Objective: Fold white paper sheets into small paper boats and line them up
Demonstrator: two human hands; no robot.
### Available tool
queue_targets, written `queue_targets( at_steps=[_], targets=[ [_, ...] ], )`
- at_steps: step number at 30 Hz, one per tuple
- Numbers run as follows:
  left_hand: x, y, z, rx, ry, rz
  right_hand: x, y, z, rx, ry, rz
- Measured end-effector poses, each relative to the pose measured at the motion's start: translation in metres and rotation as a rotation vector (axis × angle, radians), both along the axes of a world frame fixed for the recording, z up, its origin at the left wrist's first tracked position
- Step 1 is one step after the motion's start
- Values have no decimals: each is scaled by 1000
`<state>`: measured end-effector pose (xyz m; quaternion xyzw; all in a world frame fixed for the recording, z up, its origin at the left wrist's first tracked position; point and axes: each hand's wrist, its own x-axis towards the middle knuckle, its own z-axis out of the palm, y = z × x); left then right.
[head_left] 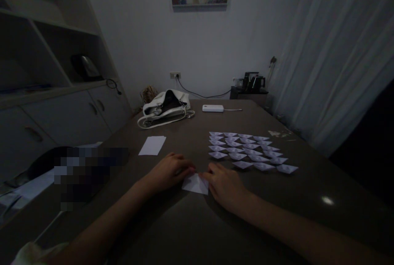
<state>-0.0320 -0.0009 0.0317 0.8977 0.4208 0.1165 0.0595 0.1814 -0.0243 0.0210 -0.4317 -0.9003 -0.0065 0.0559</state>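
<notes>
A partly folded sheet of white paper (pixel 195 185) lies on the dark table between my hands. My left hand (pixel 171 171) has its fingers closed at the paper's upper left edge. From the other side, my right hand (pixel 227 184) pinches the upper right edge with thumb and fingers. Both sets of fingertips nearly meet at the top of the paper. Several small folded paper boats (pixel 250 154) stand in rows to the right, beyond my right hand. A stack of flat white paper (pixel 152 145) lies to the left, past my left hand.
A white handbag (pixel 168 108) sits open at the table's far left. Near the far edge lies a white power bank (pixel 213 108) with a short cable. Paper scraps (pixel 279 133) are at the right edge. A blurred patch (pixel 92 174) hides things on the left.
</notes>
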Motion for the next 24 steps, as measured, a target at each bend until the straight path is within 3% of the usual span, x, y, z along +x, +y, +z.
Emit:
queue_targets(
  at_steps=[24],
  targets=[
    [-8,9,-4,-24,8,6,0,0,3,-33,17,0]
  ],
)
